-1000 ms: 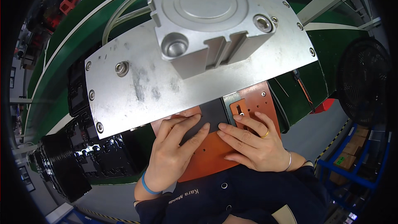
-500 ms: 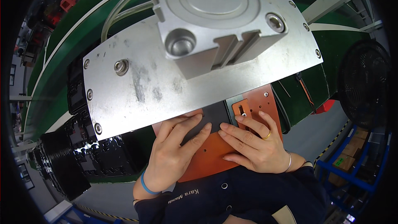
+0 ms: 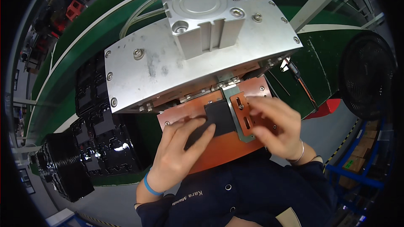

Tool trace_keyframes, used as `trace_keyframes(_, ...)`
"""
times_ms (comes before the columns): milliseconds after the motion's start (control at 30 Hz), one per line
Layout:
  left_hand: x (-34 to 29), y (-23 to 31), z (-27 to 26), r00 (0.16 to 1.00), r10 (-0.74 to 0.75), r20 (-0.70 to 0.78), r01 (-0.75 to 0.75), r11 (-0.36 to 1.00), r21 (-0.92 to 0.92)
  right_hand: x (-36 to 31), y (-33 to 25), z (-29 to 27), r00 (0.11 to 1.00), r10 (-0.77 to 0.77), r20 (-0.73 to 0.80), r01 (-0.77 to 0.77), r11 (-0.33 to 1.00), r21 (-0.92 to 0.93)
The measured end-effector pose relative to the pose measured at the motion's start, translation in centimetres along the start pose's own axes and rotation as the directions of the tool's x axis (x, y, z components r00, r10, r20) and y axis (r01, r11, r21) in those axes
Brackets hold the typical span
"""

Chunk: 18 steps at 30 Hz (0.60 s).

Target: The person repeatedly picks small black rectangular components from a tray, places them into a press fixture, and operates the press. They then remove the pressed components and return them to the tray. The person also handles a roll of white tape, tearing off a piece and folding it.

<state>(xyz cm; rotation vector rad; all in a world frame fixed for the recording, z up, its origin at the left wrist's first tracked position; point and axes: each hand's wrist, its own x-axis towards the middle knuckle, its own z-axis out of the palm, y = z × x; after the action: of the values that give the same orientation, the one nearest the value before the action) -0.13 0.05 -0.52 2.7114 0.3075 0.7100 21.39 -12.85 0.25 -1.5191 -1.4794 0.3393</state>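
A dark grey flat rectangular piece (image 3: 221,117) lies on an orange-brown plate (image 3: 216,151) in front of me. My left hand (image 3: 176,147) holds the piece at its left side, thumb and fingertips resting on it with a gap between them. To the right of the piece runs a greenish-grey metal strip (image 3: 230,105), and beside it an orange slotted block (image 3: 242,115) with a screw in one slot. My right hand (image 3: 280,126) hovers over the plate's right side, close to that block, fingers curved and thumb apart. Nothing shows in it.
A silver metal housing (image 3: 176,71) with a block-shaped cylinder (image 3: 206,21) on top overhangs the plate's far side. Stacked glossy black trays (image 3: 105,147) stand at left. A box cutter (image 3: 305,86) lies at right, near a black fan (image 3: 368,75).
My right hand has lifted off the grey piece and moved right. My left hand stays on it. The view has shifted, showing more of the plate under the housing.
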Motion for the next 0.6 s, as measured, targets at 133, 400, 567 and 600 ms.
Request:
trace_keyframes(133, -0.2, 1.9, -1.1, 0.994, 0.105, -0.041, -0.098, 0.986, 0.134, 1.7, -0.5, 0.2, 0.905, 0.347, 0.248, -0.419, 0.831, 0.366)
trace_keyframes(400, -1.1, 1.1, -1.7, 0.991, -0.09, -0.104, 0.076, 0.988, -0.132, 2.5, -0.3, 0.8, 0.825, 0.269, 0.497, -0.513, 0.726, 0.458)
trace_keyframes(567, -1.4, -0.8, -2.7, 0.833, -0.322, 0.45, 0.534, 0.255, -0.806, 2.0, -1.6, 1.0, 0.933, -0.196, 0.301, 0.093, 0.942, 0.323)
trace_keyframes(600, -1.5, -1.1, -3.1, 0.761, -0.222, 0.609, 0.646, 0.183, -0.741, 1.9, -1.7, 1.3, 0.894, -0.368, 0.257, 0.291, 0.911, 0.293)
